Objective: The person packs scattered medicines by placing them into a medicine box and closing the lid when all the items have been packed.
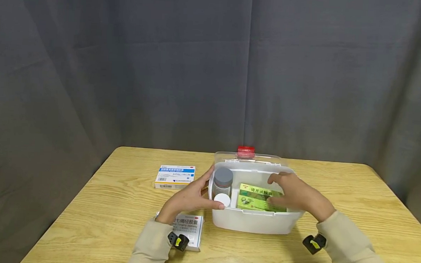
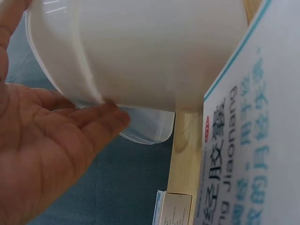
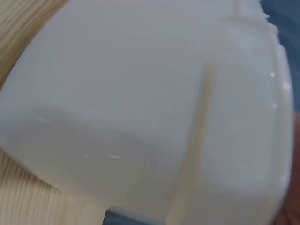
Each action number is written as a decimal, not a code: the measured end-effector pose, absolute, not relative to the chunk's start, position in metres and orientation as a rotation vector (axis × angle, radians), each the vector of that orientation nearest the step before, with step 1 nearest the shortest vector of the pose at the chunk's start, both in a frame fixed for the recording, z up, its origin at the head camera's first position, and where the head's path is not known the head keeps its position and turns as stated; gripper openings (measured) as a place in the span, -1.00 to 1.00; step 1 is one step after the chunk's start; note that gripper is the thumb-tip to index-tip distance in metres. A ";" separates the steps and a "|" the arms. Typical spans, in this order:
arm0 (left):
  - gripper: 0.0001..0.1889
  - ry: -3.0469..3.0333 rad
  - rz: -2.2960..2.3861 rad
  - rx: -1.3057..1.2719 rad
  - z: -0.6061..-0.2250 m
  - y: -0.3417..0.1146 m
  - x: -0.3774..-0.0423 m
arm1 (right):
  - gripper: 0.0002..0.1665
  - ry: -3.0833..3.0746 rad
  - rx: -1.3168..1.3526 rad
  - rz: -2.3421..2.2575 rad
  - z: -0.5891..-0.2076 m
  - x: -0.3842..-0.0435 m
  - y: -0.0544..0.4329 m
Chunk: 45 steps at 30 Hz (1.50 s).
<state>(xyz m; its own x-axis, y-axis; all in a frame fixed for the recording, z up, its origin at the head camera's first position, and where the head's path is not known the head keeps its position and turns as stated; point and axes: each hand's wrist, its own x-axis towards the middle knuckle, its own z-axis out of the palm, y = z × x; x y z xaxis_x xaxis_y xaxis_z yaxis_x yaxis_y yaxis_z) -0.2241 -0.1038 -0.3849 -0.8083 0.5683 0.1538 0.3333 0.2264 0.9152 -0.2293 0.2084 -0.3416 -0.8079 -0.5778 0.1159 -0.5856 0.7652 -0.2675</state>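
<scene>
A white plastic medicine box (image 1: 252,222) stands on the table with its clear lid (image 1: 265,159) folded back. My left hand (image 1: 190,197) spans the box's left end, thumb along the front rim; in the left wrist view its extended fingers (image 2: 101,119) touch the outer wall. Inside at the left stand a grey-capped bottle (image 1: 223,178) and a white-capped bottle (image 1: 222,200). Beside them lies a green capsule carton (image 1: 251,196). My right hand (image 1: 294,192) reaches over the right rim, thumb at the carton's top, index finger bent and raised; its other fingers are hidden.
A blue-and-white medicine carton (image 1: 175,176) lies left of the box. Another white medicine carton (image 1: 191,228) lies in front, partly under the left forearm. The red lid latch (image 1: 246,151) stands at the back, near the grey curtain (image 1: 184,87).
</scene>
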 end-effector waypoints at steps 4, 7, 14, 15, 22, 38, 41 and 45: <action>0.21 2.382 1.534 0.846 -0.382 -0.107 -0.224 | -0.43 -2.758 0.893 0.622 -0.342 -0.225 0.219; 0.18 2.436 1.507 0.830 -0.379 -0.114 -0.223 | -0.34 -2.642 0.767 0.794 -0.343 -0.221 0.226; -0.12 2.629 1.501 0.848 -0.375 -0.150 -0.221 | -0.21 -2.506 0.497 1.109 -0.354 -0.214 0.236; -0.18 2.670 1.480 0.849 -0.376 -0.157 -0.220 | -0.20 -2.507 0.475 1.145 -0.357 -0.213 0.237; -0.44 2.854 1.253 0.769 -0.382 -0.200 -0.204 | -0.01 -2.557 0.477 1.460 -0.378 -0.209 0.241; -0.08 2.768 1.202 0.640 -0.410 -0.228 -0.169 | 0.12 -2.519 0.618 1.713 -0.390 -0.210 0.248; -0.05 2.764 1.164 0.706 -0.412 -0.226 -0.169 | 0.20 -2.536 0.636 1.711 -0.391 -0.211 0.249; -0.07 2.749 1.101 0.779 -0.416 -0.225 -0.170 | 0.33 -2.551 0.642 1.717 -0.393 -0.210 0.250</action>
<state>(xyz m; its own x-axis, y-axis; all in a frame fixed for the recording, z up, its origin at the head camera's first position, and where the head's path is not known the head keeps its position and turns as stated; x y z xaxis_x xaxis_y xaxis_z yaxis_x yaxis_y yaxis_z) -0.1699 -0.2248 -0.4155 -0.8676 0.4847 0.1108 0.4272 0.6127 0.6649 -0.2098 0.2500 -0.3929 -0.9165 -0.3317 0.2236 -0.3321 0.3192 -0.8876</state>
